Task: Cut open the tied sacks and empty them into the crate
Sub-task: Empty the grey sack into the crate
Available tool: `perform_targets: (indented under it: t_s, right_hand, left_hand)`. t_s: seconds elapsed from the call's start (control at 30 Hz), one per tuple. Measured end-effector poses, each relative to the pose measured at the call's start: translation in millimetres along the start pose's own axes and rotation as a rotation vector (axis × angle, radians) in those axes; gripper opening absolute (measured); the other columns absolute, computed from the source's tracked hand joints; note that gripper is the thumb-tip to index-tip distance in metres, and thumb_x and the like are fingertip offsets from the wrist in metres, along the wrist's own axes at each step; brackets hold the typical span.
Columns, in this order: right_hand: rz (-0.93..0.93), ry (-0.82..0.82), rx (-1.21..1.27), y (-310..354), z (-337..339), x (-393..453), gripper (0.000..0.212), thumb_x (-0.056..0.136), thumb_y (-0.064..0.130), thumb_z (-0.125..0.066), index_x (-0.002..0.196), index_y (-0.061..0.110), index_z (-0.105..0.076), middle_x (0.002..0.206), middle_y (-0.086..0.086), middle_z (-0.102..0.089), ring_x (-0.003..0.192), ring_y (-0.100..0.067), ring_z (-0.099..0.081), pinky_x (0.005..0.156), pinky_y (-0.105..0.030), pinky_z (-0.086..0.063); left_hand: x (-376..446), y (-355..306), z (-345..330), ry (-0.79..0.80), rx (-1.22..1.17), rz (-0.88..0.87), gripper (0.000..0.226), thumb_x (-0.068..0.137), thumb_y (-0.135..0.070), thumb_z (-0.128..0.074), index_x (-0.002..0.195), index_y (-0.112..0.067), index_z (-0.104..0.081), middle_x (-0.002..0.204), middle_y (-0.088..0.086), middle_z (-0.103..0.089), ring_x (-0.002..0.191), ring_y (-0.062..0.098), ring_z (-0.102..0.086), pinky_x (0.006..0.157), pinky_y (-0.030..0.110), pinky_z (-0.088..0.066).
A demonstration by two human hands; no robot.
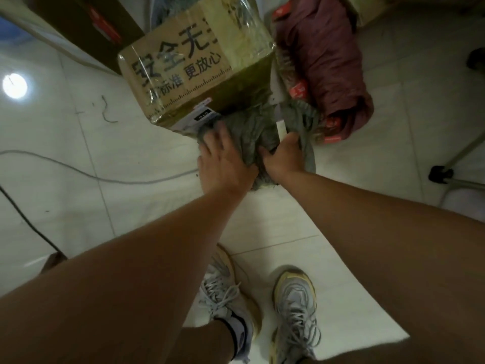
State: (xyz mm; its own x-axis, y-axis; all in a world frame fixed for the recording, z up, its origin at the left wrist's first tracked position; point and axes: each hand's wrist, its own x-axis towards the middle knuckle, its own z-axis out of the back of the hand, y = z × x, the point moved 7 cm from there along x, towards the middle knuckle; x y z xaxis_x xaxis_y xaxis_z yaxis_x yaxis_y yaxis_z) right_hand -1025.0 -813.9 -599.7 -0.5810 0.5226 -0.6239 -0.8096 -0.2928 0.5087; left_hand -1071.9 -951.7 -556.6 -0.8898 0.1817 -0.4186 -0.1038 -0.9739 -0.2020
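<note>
Sack: grey-green cloth bundle [252, 132] lies on the floor, touching the near bottom corner of the cardboard box, between the two hands.
Left hand: the left hand [223, 158] rests on the left part of the sack, fingers spread and nearly straight, pressing on the cloth.
Right hand: the right hand [282, 153] grips a bunched fold of the sack, fingers curled round it (the fingertips are hidden in the cloth).
Tag: a small pale tag [281, 128] stands up from the cloth just above the right hand.
Box: a cardboard box [183, 72] wrapped in clear tape, with large dark printed characters on its side, stands behind the sack.
Red bundle: a dark red bundle [325, 56] with red labels lies right of the box, just beside the sack.
Floor: pale tiles [78, 132], with a grey cable [78, 170] running across at the left.
Shoes: two grey laced shoes [294, 311] stand near the lower edge, well apart from the sack.
</note>
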Motion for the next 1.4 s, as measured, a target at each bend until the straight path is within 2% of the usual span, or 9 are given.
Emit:
perform_targets:
  t_s: [0.1, 0.17, 0.3, 0.63, 0.87, 1.0, 1.13, 1.27, 1.4]
  right_hand:
    - [-0.031, 0.012, 0.038, -1.7, 1.0, 7.7, 0.081, 0.081, 0.040, -0.076, 0.136, 0.001, -0.031, 0.138, -0.018, -0.049, 0.125, -0.035, -0.050, 0.103, -0.040, -0.042]
    - [-0.035, 0.017, 0.053, -1.2, 3.2, 9.9, 0.083, 0.077, 0.041, -0.079, 0.134, 0.001, -0.033, 0.136, -0.018, -0.049, 0.124, -0.034, -0.050, 0.103, -0.041, -0.042]
    - [-0.035, 0.019, 0.069, -0.4, 1.9, 10.3, 0.077, 0.078, 0.044, -0.077, 0.129, 0.005, -0.034, 0.131, -0.016, -0.051, 0.119, -0.034, -0.052, 0.098, -0.041, -0.045]
    - [-0.115, 0.055, 0.013, -6.3, -10.8, 48.1, 0.080, 0.076, 0.042, -0.080, 0.131, 0.008, -0.033, 0.130, -0.016, -0.053, 0.117, -0.036, -0.054, 0.098, -0.042, -0.048]
    - [-0.209, 0.122, 0.061, -3.0, -7.0, 47.3, 0.089, 0.075, 0.041, -0.082, 0.139, 0.008, -0.029, 0.133, -0.014, -0.051, 0.117, -0.032, -0.054, 0.086, -0.029, -0.042]
    - [-0.268, 0.181, 0.143, 3.1, 3.8, 17.3, 0.100, 0.072, 0.042, -0.080, 0.147, 0.009, -0.023, 0.139, -0.014, -0.050, 0.120, -0.032, -0.054, 0.100, -0.043, -0.049]
    - [-0.272, 0.186, 0.197, 11.7, 19.0, -24.5, 0.076, 0.084, 0.039, -0.067, 0.144, 0.009, -0.031, 0.134, -0.010, -0.050, 0.115, -0.028, -0.053, 0.092, -0.036, -0.046]
    - [-0.260, 0.142, 0.164, 29.6, 36.3, -60.5, 0.055, 0.093, 0.036, -0.051, 0.139, 0.009, -0.035, 0.130, -0.015, -0.054, 0.112, -0.033, -0.054, 0.085, -0.035, -0.043]
    - [-0.265, 0.110, 0.129, 55.9, 53.5, -93.9, 0.046, 0.101, 0.029, -0.039, 0.141, 0.006, -0.036, 0.136, -0.019, -0.051, 0.118, -0.037, -0.052, 0.096, -0.041, -0.044]
  left_hand:
    - [-10.7, -12.9, -12.0, 0.129, 0.022, -0.236, 0.068, 0.088, -0.040, -0.063, 0.141, -0.011, -0.031, 0.137, 0.015, -0.039, 0.123, 0.034, -0.046, 0.095, 0.040, -0.044]
    - [-5.0, -10.8, -30.5, 0.269, -0.022, -0.205, 0.065, 0.092, -0.035, -0.061, 0.142, -0.010, -0.028, 0.137, 0.016, -0.041, 0.121, 0.036, -0.050, 0.091, 0.043, -0.045]
    - [26.3, -12.2, -43.0, 0.328, 0.013, -0.126, 0.055, 0.094, -0.029, -0.058, 0.137, -0.009, -0.030, 0.133, 0.019, -0.049, 0.117, 0.040, -0.053, 0.089, 0.046, -0.045]
    - [71.8, -14.4, -68.1, 0.463, 0.097, 0.019, 0.069, 0.093, -0.030, -0.060, 0.144, -0.011, -0.017, 0.137, 0.016, -0.047, 0.127, 0.036, -0.049, 0.097, 0.046, -0.044]
    - [73.8, -15.1, -60.4, 0.508, 0.034, 0.049, 0.066, 0.093, -0.033, -0.060, 0.144, -0.013, -0.023, 0.141, 0.016, -0.045, 0.131, 0.035, -0.046, 0.101, 0.044, -0.041]
    - [44.7, -8.4, -50.7, 0.605, -0.182, 0.127, 0.083, 0.090, -0.038, -0.061, 0.153, -0.017, -0.011, 0.145, 0.018, -0.040, 0.131, 0.039, -0.044, 0.104, 0.044, -0.039]
    - [-0.8, -8.1, -25.4, 0.624, -0.392, 0.139, 0.076, 0.091, -0.030, -0.056, 0.155, -0.026, -0.015, 0.147, 0.013, -0.042, 0.131, 0.038, -0.044, 0.108, 0.046, -0.041]
    - [-29.7, -5.0, 19.6, 0.501, -0.444, 0.134, 0.059, 0.091, -0.040, -0.049, 0.146, -0.030, -0.031, 0.141, 0.006, -0.052, 0.125, 0.034, -0.052, 0.101, 0.041, -0.043]
    - [-53.3, -6.3, 64.4, 0.478, -0.440, 0.182, 0.051, 0.095, -0.034, -0.049, 0.143, -0.021, -0.038, 0.140, 0.010, -0.051, 0.124, 0.032, -0.052, 0.095, 0.036, -0.045]
